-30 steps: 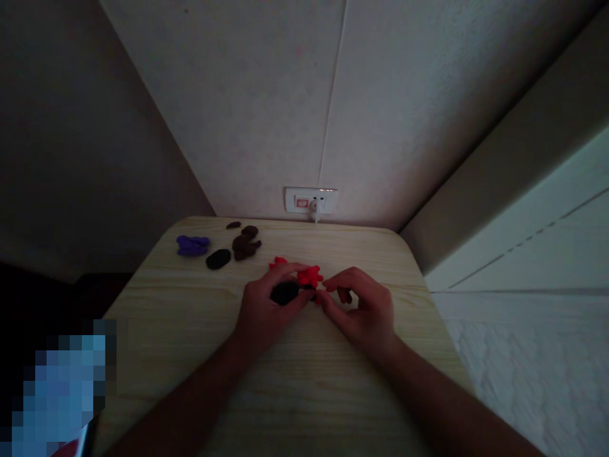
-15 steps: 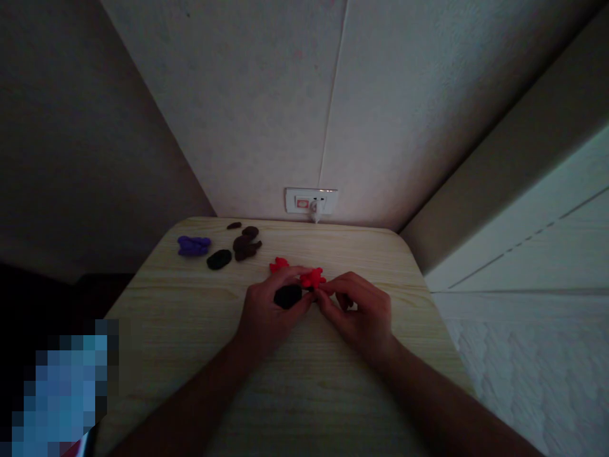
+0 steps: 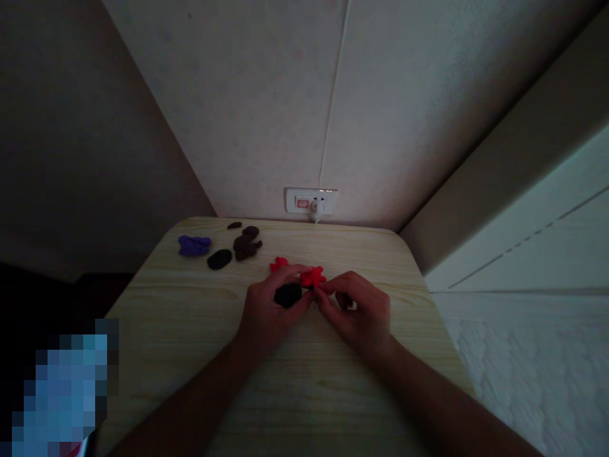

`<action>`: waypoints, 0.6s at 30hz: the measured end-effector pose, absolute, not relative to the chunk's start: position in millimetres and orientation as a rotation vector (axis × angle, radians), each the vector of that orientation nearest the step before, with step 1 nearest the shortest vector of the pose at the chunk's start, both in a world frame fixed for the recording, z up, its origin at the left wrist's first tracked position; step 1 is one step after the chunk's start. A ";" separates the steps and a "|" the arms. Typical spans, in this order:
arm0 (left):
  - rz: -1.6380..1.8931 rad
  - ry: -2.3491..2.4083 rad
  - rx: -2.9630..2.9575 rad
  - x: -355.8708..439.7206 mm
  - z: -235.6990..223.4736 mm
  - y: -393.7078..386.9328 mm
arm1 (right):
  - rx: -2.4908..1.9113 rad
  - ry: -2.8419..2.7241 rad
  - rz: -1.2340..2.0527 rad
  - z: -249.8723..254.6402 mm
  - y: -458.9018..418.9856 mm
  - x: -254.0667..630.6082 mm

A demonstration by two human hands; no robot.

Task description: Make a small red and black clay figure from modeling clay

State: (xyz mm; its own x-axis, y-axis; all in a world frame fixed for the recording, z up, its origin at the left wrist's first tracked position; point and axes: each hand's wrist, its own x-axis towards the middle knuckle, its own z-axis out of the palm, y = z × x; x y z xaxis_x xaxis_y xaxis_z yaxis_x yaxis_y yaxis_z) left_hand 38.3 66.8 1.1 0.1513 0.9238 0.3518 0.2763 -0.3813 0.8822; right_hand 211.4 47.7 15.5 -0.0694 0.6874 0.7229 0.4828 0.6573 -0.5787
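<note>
My left hand (image 3: 264,314) is closed around a red, knobbly piece of what looks like modelling clay (image 3: 314,276), with thumb and fingers on either side. A black clay lump (image 3: 288,295) shows inside the curve of that hand; whether the hand grips it or it lies on the table, I cannot tell. My right hand (image 3: 359,311) is pinched at the red piece's lower right edge. Between the fingertips a tiny dark bit (image 3: 311,288) shows, too small to make out. Just behind my left fingers lies a second red clay piece (image 3: 280,263).
On the wooden table (image 3: 304,393), back left, lie a purple clay piece (image 3: 194,245), a flat black clay piece (image 3: 219,259) and several brown clay pieces (image 3: 246,246). A wall socket (image 3: 311,201) with a plug sits behind the table. A blurred-out bluish object (image 3: 66,387) is at lower left.
Almost nothing differs. Both hands stay at the red piece, with only a very slight shift of the fingers.
</note>
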 end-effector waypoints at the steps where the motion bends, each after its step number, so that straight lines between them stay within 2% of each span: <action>1: 1.248 1.153 1.766 38.4 0.9 67.3 | -0.951 -1.721 0.223 16.1 47.7 211.5; 9: 1.298 1.151 1.745 38.3 1.2 68.7 | -0.963 -1.678 0.281 18.6 44.5 215.0; 18: 1.320 1.106 1.888 35.0 5.4 63.6 | -1.128 -1.339 0.738 8.3 54.5 221.5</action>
State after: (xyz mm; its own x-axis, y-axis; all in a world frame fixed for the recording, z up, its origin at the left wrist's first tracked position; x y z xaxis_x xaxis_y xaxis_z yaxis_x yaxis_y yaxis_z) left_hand 35.0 63.6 5.4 0.1676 0.8718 0.4603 0.3008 -0.4898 0.8183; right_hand 221.5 54.5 8.3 0.1436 0.9211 0.3620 0.1860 0.3341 -0.9240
